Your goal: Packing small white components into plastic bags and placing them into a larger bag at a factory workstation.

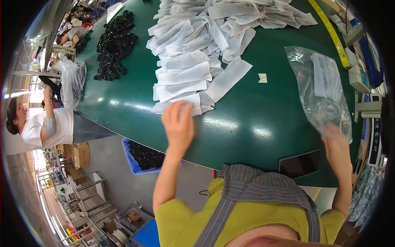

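Note:
My left hand (pixel 179 125) rests its outstretched fingers on the nearest of several white translucent pouches (pixel 183 77), which lie overlapped in a row. Beyond that row they spread into a loose heap. Over at the right edge of the table, my right hand (pixel 336 146) is closed on the gathered near end of a large clear plastic bag (pixel 302 88). A few white pouches (pixel 325 76) show inside this bag. The right fingertips are partly blurred and covered by the film.
Black looped items (pixel 115 45) are heaped on the green table (pixel 230 136) at far left. A dark phone (pixel 299 163) lies near me, and a small paper label (pixel 262 78) farther off. A yellow measuring tape (pixel 331 33) edges the right side. One co-worker (pixel 53 127) stands left, near a blue crate (pixel 142 158).

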{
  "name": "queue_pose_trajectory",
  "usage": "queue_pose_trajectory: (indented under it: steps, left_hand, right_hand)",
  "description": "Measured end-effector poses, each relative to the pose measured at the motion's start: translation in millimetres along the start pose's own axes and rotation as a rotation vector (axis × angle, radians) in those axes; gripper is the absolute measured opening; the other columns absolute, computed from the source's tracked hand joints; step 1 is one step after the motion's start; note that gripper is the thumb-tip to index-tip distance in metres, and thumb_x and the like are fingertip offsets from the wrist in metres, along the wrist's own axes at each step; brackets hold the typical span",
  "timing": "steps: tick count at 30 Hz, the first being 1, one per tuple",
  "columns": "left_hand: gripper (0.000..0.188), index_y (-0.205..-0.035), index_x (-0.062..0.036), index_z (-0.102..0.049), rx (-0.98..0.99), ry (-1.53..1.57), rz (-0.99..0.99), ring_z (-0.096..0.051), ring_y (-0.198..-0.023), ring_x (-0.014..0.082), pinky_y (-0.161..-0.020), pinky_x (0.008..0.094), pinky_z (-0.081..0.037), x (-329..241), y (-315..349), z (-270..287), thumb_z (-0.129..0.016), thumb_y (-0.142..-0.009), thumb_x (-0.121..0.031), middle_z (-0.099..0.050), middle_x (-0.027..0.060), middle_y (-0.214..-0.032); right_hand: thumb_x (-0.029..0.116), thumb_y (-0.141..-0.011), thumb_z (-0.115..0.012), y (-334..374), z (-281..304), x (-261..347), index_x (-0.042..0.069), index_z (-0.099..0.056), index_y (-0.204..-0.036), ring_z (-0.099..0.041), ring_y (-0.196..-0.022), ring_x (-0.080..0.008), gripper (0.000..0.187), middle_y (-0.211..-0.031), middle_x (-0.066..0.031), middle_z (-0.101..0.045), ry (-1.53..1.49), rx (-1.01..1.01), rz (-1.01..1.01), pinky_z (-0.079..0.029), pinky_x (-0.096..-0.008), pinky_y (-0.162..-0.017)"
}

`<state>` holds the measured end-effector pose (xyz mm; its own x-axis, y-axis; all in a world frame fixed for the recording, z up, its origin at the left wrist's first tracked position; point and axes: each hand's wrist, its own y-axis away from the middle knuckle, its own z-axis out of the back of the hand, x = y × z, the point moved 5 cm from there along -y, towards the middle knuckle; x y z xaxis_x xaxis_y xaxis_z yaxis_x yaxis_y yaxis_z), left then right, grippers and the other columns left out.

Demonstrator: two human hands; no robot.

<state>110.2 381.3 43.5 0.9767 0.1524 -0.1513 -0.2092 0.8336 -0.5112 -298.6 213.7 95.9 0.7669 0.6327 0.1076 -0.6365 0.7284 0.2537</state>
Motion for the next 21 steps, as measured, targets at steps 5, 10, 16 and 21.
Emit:
queue_pose_trajectory:
  steps: [5, 10, 16, 21]
  left_hand:
    - [0.068, -0.138, -0.0058, -0.045, 0.048, 0.008, 0.023, -0.046, -0.124, 0.0357, -0.105, 0.0505, -0.034, 37.6, 17.9, 5.4, -0.076, -0.078, -0.014, -0.051, 0.0169, -0.133]
    - [0.060, -0.134, -0.0002, -0.048, 0.006, -0.005, 0.371, -0.050, -0.116, 0.0370, -0.101, 0.0453, -0.038, 83.8, 51.5, 3.9, -0.074, -0.080, -0.009, -0.055, 0.0192, -0.126]
    - [0.017, -0.105, 0.0030, -0.059, 0.025, 0.340, 0.372, -0.060, -0.089, 0.0299, -0.077, 0.0363, -0.048, 78.6, 39.3, 10.0, -0.060, -0.088, 0.000, -0.060, 0.0142, -0.092]
    - [0.013, -0.101, 0.0010, -0.058, 0.002, 0.856, 0.604, -0.059, -0.082, 0.0088, -0.077, 0.0237, -0.047, 45.3, 33.3, 45.3, -0.053, -0.100, -0.011, -0.066, 0.0064, -0.101]
  right_hand:
    - [0.012, -0.084, -0.067, -48.1, 65.1, 157.3, 0.005, -0.064, -0.101, -0.063, -0.076, -0.0287, 0.019, -0.080, -0.0100, -0.061, -0.498, 0.064, 0.693, -0.050, -0.0384, -0.063]
    - [0.011, -0.083, -0.067, -143.8, -20.5, 245.7, 0.007, -0.057, -0.121, -0.057, -0.106, -0.0280, 0.040, -0.113, -0.0103, -0.058, -0.421, -0.329, 0.808, -0.049, -0.0368, -0.084]
    - [0.012, -0.075, -0.076, -173.0, -41.7, 306.6, 0.006, -0.046, -0.137, -0.048, -0.120, -0.0316, 0.069, -0.126, -0.0140, -0.051, -0.242, -0.476, 0.865, -0.034, -0.0479, -0.106]
    - [0.011, -0.072, -0.078, -154.1, -53.7, 289.6, 0.004, -0.040, -0.142, -0.050, -0.114, -0.0297, 0.080, -0.116, -0.0122, -0.053, -0.382, -0.441, 0.868, -0.034, -0.0471, -0.105]
